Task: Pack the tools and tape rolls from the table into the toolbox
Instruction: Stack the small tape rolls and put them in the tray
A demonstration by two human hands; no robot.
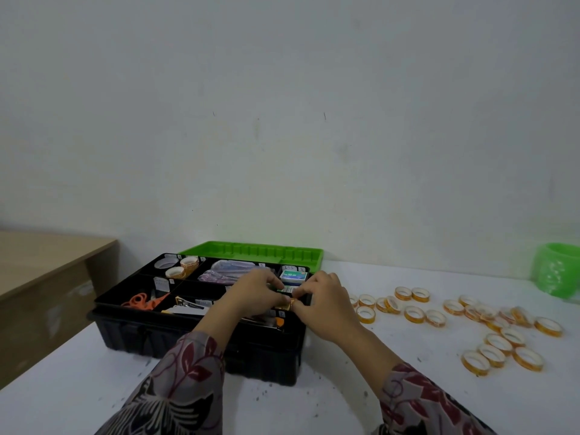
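A black toolbox (pixel 131 334) with an open green lid (pixel 257 253) stands on the white table. Its tray holds tape rolls (pixel 183 267) at the back left, orange scissors (pixel 141 300), a stapler (pixel 188 306) and a staple box (pixel 293 275). My left hand (pixel 254 291) and my right hand (pixel 326 298) meet over the tray's right side. Together they pinch a small gold-orange object (pixel 287 304); what it is I cannot tell. Several orange-rimmed tape rolls (pixel 499 343) lie scattered on the table to the right.
A green plastic container (pixel 558 271) stands at the far right by the wall. A wooden desk (pixel 47 262) sits lower on the left. The white wall rises just behind the toolbox.
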